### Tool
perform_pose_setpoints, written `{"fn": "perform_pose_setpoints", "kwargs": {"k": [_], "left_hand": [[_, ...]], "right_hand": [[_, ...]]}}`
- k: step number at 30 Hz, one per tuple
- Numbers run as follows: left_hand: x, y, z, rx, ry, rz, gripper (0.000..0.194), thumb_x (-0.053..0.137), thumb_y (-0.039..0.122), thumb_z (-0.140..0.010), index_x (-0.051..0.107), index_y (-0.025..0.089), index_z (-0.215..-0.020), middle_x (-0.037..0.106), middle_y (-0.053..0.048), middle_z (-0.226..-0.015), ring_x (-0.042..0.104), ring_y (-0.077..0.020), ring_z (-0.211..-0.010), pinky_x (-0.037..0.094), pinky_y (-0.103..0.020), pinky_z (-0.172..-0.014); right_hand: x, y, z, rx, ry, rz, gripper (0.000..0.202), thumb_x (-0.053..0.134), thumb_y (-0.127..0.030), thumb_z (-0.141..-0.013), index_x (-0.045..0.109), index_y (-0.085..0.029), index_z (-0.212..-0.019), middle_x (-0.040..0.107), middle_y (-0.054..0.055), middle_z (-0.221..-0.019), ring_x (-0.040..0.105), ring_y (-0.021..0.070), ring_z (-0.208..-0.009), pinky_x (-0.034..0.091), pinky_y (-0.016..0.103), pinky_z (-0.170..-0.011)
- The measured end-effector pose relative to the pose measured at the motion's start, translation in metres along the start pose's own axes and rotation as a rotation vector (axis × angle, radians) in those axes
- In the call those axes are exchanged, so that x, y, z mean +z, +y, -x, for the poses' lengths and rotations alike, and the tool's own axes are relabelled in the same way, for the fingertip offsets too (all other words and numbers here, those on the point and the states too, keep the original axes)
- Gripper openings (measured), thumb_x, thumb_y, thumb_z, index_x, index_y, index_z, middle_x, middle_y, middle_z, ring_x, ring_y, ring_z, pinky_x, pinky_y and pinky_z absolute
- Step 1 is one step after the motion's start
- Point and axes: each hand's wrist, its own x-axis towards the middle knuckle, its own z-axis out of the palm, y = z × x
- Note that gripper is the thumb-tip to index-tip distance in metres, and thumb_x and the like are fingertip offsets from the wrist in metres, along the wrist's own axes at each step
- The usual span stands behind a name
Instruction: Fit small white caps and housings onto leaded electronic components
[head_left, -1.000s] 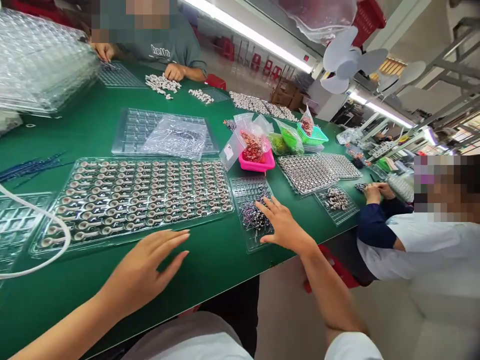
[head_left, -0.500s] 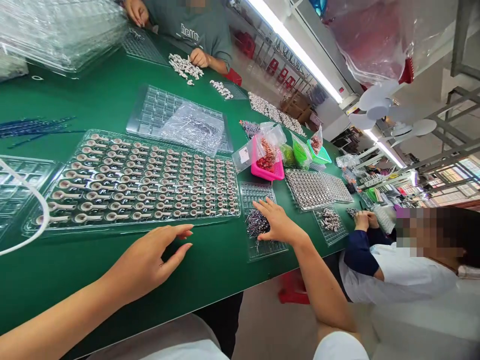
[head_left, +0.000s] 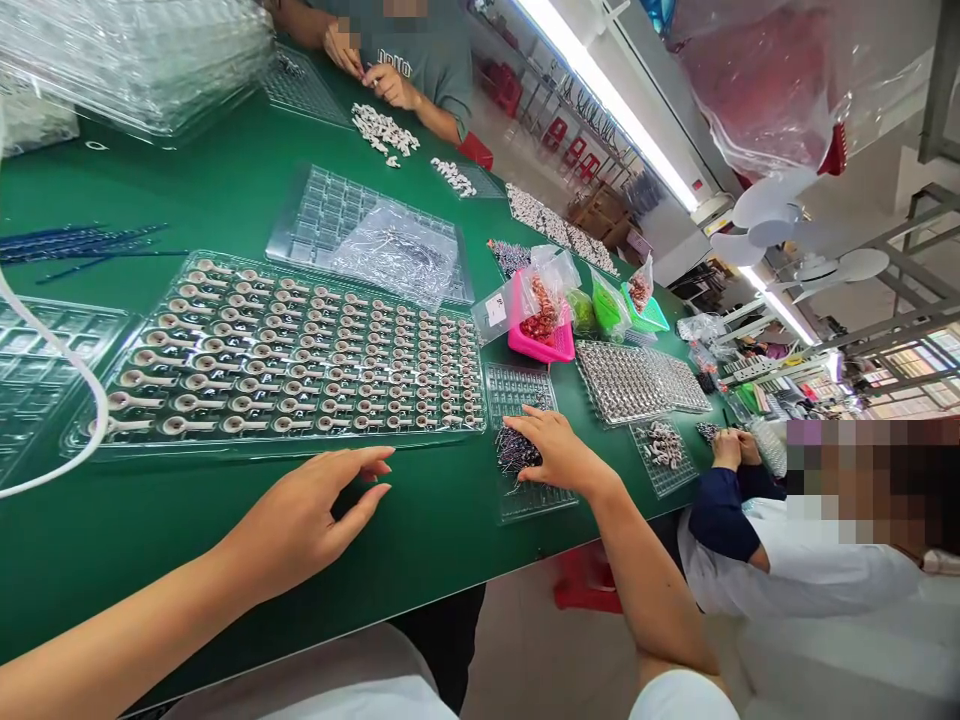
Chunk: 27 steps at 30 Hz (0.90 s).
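On the green table [head_left: 420, 540] lies a large clear tray [head_left: 300, 350] filled with rows of pale, spoon-shaped pieces with round cups. My left hand [head_left: 307, 520] hovers near the tray's front edge, thumb and fingers apart, holding nothing. Farther right, my right hand [head_left: 555, 455] is spread over a pile of small dark wiry parts [head_left: 517, 450], its fingertips at the pile's edge. That pile rests on a smaller clear tray [head_left: 540, 505]. Whether the right fingertips touch any part is too small to tell.
A pink basket [head_left: 534, 345] of reddish parts stands behind my right hand. A bag of wires [head_left: 397, 255] lies on a tray beyond. Stacked trays [head_left: 142, 60] rise at back left. People work across and at right.
The view has shifted slightly, so the table items sit a little farther right. Across the table, a person's two hands have come together. My hands keep nearly the same pose.
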Motion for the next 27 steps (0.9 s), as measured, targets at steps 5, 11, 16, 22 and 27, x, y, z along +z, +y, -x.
{"fn": "perform_pose_setpoints", "kwargs": {"k": [5,11,16,22,27], "left_hand": [[0.001,-0.001,0.001,0.009,0.017,0.016,0.038,0.05,0.046,-0.096,0.057,0.024,-0.126,0.077,-0.007,-0.102,0.073,-0.0245,-0.091,0.059,-0.032,-0.076],[0.002,-0.002,0.0,0.001,0.005,0.02,0.038,0.051,0.046,-0.097,0.057,0.023,-0.126,0.076,-0.007,-0.102,0.072,-0.0237,-0.09,0.058,-0.032,-0.076],[0.002,-0.002,0.0,-0.022,-0.004,0.039,0.038,0.05,0.046,-0.097,0.056,0.024,-0.127,0.076,-0.007,-0.102,0.072,-0.0232,-0.088,0.057,-0.03,-0.069],[0.001,0.001,0.0,-0.013,-0.015,0.045,0.037,0.049,0.045,-0.097,0.058,0.023,-0.125,0.076,-0.007,-0.099,0.072,-0.023,-0.085,0.057,-0.032,-0.072],[-0.001,0.005,-0.002,-0.029,-0.038,0.056,0.038,0.049,0.044,-0.097,0.059,0.021,-0.124,0.076,-0.007,-0.098,0.072,-0.0225,-0.083,0.057,-0.031,-0.071]], "right_hand": [[0.003,-0.001,0.0,-0.046,0.043,0.018,0.076,0.076,-0.021,-0.078,0.042,-0.026,-0.145,0.058,0.011,-0.139,0.053,0.0263,-0.131,0.027,0.051,-0.116],[0.001,-0.006,-0.005,-0.056,0.035,0.073,0.067,0.071,-0.016,-0.077,0.047,-0.017,-0.14,0.059,0.014,-0.133,0.054,0.0291,-0.123,0.035,0.05,-0.109],[0.001,-0.01,-0.008,-0.062,0.025,0.093,0.059,0.066,-0.012,-0.077,0.051,-0.015,-0.135,0.058,0.015,-0.131,0.053,0.0301,-0.122,0.04,0.048,-0.105],[0.005,-0.017,-0.009,-0.063,0.031,0.124,0.051,0.061,-0.006,-0.076,0.054,-0.013,-0.127,0.059,0.015,-0.124,0.052,0.0284,-0.114,0.045,0.045,-0.098],[0.007,-0.018,-0.009,-0.079,0.033,0.138,0.039,0.058,-0.005,-0.077,0.058,-0.016,-0.114,0.061,0.01,-0.113,0.053,0.025,-0.105,0.046,0.039,-0.09]]}}
